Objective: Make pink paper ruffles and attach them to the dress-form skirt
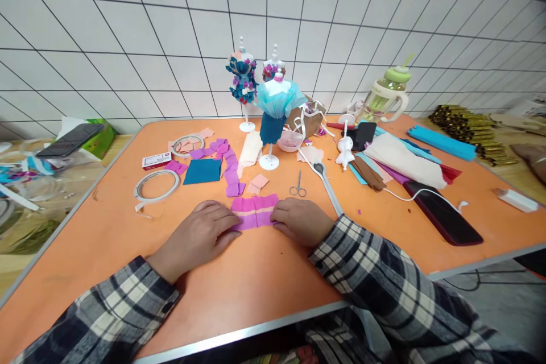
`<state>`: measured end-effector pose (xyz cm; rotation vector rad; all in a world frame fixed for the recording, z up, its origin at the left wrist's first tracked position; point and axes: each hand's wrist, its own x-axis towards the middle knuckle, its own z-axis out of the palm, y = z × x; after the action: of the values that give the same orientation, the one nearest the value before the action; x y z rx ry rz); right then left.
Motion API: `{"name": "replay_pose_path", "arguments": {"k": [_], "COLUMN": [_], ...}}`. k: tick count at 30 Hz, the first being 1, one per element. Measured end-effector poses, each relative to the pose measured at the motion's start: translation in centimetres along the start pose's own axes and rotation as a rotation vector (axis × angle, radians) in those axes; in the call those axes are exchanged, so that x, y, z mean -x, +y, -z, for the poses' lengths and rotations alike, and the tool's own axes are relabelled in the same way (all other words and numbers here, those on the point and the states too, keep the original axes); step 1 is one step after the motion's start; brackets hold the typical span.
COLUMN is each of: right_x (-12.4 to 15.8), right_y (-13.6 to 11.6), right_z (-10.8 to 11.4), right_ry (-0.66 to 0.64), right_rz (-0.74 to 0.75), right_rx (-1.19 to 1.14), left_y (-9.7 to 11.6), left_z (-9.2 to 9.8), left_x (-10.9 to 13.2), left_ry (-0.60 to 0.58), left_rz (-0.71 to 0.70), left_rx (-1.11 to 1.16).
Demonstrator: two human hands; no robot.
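A small pleated piece of purple crepe paper (255,211) with a pink band across it lies on the orange table (256,290) in front of me. My left hand (200,236) presses its fingers on the paper's left end. My right hand (301,220) pinches the right end with curled fingers. Small scissors (298,189) lie just beyond the right hand. Behind them stands a miniature mannequin (275,108) dressed in light blue and teal paper.
Tape rolls (157,185), purple and teal paper scraps (213,165), a second decorated mannequin (242,82), a bare white mannequin (344,148), a green-lidded cup (386,94), folded crepe sheets (405,159), a dark phone with cable (443,219) and a white charger (516,200) crowd the table.
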<state>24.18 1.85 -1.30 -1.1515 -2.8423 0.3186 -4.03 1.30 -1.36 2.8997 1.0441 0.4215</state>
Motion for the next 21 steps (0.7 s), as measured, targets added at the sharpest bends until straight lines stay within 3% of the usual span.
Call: {"name": "replay_pose_path", "arguments": {"k": [14,21], "right_x": [0.3,0.2], "right_y": [0.0,0.1], "right_z": [0.8,0.6], "right_ry": [-0.013,-0.013], "right_rz": [-0.147,-0.160], "right_rx": [-0.025,-0.014], "left_y": [-0.2,-0.2], "left_z": [0.6,-0.5], "left_x": [0.2,0.2], "left_ry": [-0.046,-0.043], "left_rz": [0.082,0.112], "left_rx": [0.013,0.039]}}
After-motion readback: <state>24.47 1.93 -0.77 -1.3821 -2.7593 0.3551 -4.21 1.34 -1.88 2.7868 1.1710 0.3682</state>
